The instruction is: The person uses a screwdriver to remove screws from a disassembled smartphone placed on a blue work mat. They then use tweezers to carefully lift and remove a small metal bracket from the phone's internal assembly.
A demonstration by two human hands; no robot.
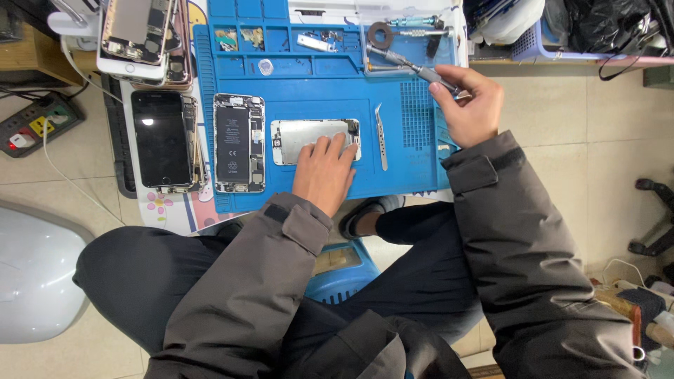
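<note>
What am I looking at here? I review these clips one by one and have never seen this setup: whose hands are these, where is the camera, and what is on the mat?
There is no machine: a seated person works with two bare hands, and the single camera sits on their head, looking down. The left hand rests flat on a silver phone screen panel lying on a blue work mat. The right hand holds a slim metal screwdriver in a finger grip, raised over the mat's right edge. Left of the panel lies an opened phone body showing its battery; further left, a phone with a dark screen. Tweezers lie right of the panel. The mat's upper compartments hold small parts, too small to identify.
</note>
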